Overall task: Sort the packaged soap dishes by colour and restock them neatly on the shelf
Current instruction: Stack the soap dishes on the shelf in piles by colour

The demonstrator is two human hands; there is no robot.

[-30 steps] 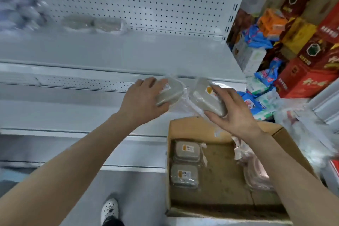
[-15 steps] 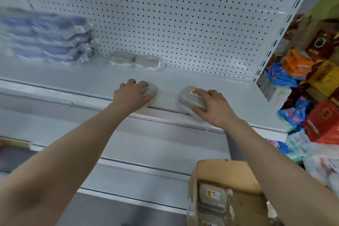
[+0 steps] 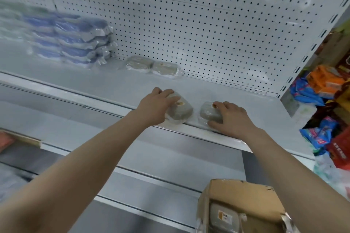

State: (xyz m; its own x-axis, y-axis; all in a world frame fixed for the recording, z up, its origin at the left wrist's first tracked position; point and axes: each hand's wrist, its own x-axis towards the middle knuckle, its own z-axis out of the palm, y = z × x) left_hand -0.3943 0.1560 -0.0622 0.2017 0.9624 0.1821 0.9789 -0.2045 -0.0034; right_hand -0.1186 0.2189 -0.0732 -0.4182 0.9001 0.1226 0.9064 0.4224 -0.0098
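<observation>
Two grey packaged soap dishes sit at the front edge of the white shelf [image 3: 255, 111]. My left hand [image 3: 157, 107] grips the left grey dish [image 3: 181, 112] from its left side and top. My right hand [image 3: 230, 117] holds the right grey dish [image 3: 208, 113], fingers over its top and thumb at its front. Two more grey packaged dishes [image 3: 151, 65] lie side by side at the back of the shelf against the pegboard. A stack of blue packaged dishes [image 3: 72, 41] stands further left on the same shelf.
An open cardboard box [image 3: 240, 200] at the bottom right holds another grey dish [image 3: 222, 217]. Colourful packaged goods [image 3: 325, 89] pile up to the right of the shelf end. Lower shelves run below, with a reddish item [image 3: 5, 141] at the far left.
Both hands rose from above the box and set the two grey dishes on the shelf's front edge. Since half a second ago the dishes sit closer together.
</observation>
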